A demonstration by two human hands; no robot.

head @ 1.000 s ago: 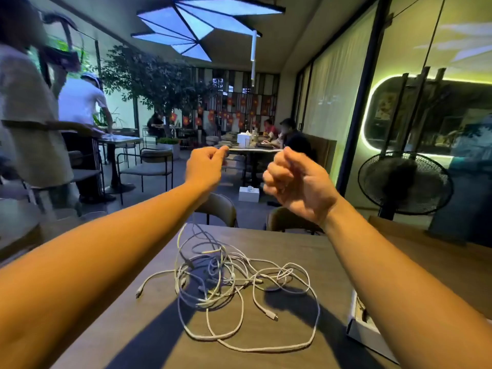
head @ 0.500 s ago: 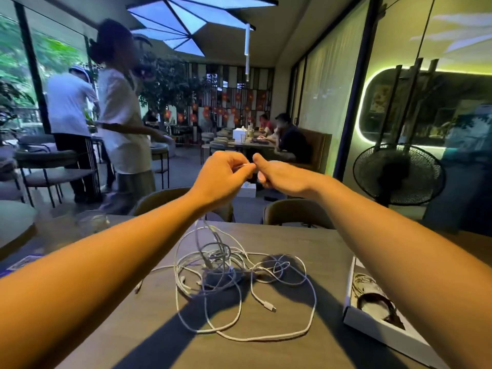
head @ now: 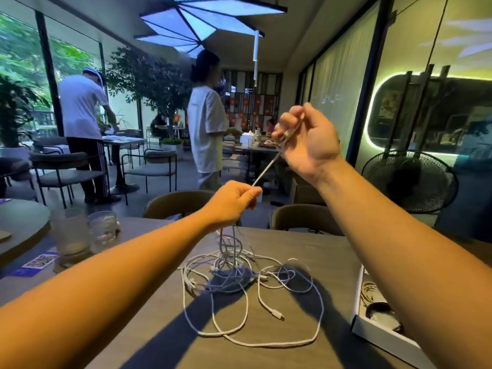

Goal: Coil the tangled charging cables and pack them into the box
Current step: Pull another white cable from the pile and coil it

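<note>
Charging cables (head: 239,275) lie mostly in a loose white tangle on the table (head: 279,358), between the two forearms, with long loops sprawling toward the near edge and one plug end lying free. One strand (head: 266,169) is drawn taut above the heap. The left hand (head: 234,203) has its fingers curled round it, thumb and forefinger pinching where it leaves the fist, and several strands hang from under that fist down into the pile. The right hand (head: 306,139), raised higher and further out, grips the upper end of the same strand in curled fingers. The box (head: 378,336) sits open at the right edge of the table, partly hidden by the right forearm. It seems to hold a pale coil and a dark ring already, though the view there is too cramped to be sure. By my reading the job is at an early stage: one cable is being drawn out of the knot, no neat coil is formed in the hands, and the bulk of the heap is left to separate, wind and pack.
</note>
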